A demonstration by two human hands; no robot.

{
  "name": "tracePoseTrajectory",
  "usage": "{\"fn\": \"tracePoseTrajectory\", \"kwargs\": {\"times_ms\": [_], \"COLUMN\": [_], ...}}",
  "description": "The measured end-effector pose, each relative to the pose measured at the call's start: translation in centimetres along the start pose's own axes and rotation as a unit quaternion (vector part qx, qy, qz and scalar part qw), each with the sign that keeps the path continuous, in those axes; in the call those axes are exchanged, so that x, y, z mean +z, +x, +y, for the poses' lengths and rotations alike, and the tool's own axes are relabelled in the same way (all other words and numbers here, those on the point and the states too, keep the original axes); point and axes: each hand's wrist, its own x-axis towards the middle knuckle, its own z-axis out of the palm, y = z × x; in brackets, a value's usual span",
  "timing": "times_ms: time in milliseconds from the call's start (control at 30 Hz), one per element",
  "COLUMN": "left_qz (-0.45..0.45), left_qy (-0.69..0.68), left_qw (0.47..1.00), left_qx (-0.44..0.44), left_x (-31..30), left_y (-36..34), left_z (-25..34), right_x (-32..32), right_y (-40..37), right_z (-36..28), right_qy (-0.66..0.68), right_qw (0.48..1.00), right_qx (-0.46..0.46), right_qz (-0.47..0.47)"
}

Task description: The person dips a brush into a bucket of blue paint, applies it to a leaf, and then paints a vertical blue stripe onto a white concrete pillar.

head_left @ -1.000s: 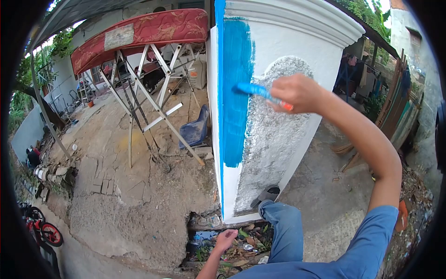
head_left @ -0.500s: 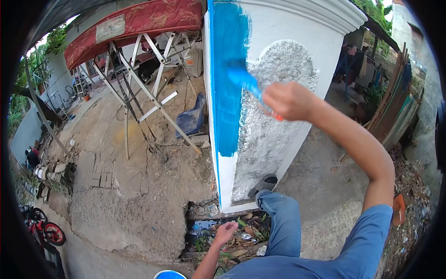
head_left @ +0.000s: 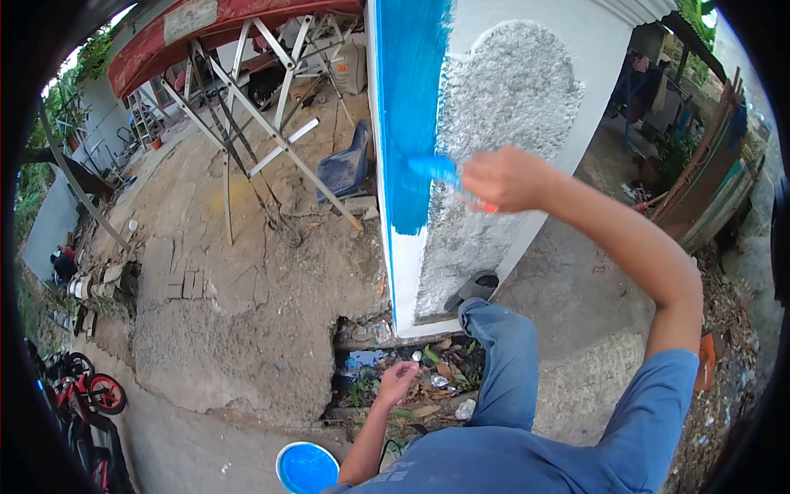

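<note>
Paintbrush [head_left: 434, 168], right fingers [head_left: 477, 183] closed around handle, touching pillar [head_left: 514, 90]

We are looking at a white metal trestle [head_left: 263, 140] that is carrying a red mattress [head_left: 206, 25] on top. A blue plastic chair [head_left: 346, 169] is sitting just right of the trestle's feet. Cracked concrete [head_left: 230, 329] is spreading out below the trestle and breaking off at a gap where leaves and litter [head_left: 432, 395] are lying. Far down-left of the trestle a red bicycle [head_left: 90, 389] is standing, and well to its right wooden planks [head_left: 708, 189] are leaning.
</note>
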Motion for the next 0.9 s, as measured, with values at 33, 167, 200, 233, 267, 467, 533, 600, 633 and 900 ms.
{"fn": "tracePoseTrajectory", "kwargs": {"times_ms": [33, 167, 200, 233, 267, 467, 533, 600, 633, 900], "left_qz": [0.001, -0.023, -0.019, -0.013, -0.009, 0.012, -0.002, -0.016, -0.017, 0.104], "left_qy": [-0.001, 0.009, 0.009, 0.009, 0.009, -0.035, -0.027, 0.016, 0.018, 0.012], "left_qw": [1.0, 0.999, 1.0, 1.0, 1.0, 0.999, 1.0, 0.999, 0.999, 0.988], "left_qx": [-0.006, -0.022, -0.002, 0.017, 0.018, 0.019, -0.004, -0.041, -0.041, -0.113], "left_x": [-0.1, -0.1, -0.1, -0.2, -0.4, -3.5, -4.3, -5.4, -5.9, -9.6], "left_y": [0.1, -0.5, -0.9, -1.4, -2.1, -8.7, -12.2, -15.5, -17.3, -26.2], "left_z": [-0.4, 0.7, 1.0, 1.4, 1.8, 1.3, 1.3, 0.2, -0.8, -5.8], "right_x": [-1.4, -6.5, -6.8, -7.1, -7.2, -3.4, 0.2, 1.2, 2.8, 9.9], "right_y": [0.3, 1.5, 1.4, 1.4, 1.6, 0.8, -1.0, -2.4, -3.7, -5.7], "right_z": [0.8, 2.4, 2.7, 2.5, 1.8, -9.0, -14.6, -20.5, -23.6, -37.7], "right_qy": [-0.022, -0.119, -0.159, -0.197, -0.168, 0.136, 0.268, 0.48, 0.543, 0.664], "right_qw": [1.0, 0.99, 0.982, 0.973, 0.977, 0.847, 0.695, 0.421, 0.315, -0.024], "right_qx": [-0.002, 0.029, 0.038, 0.047, 0.06, 0.39, 0.581, 0.714, 0.709, 0.689], "right_qz": [0.019, 0.074, 0.093, 0.113, 0.119, 0.336, 0.328, 0.288, 0.322, 0.291]}}
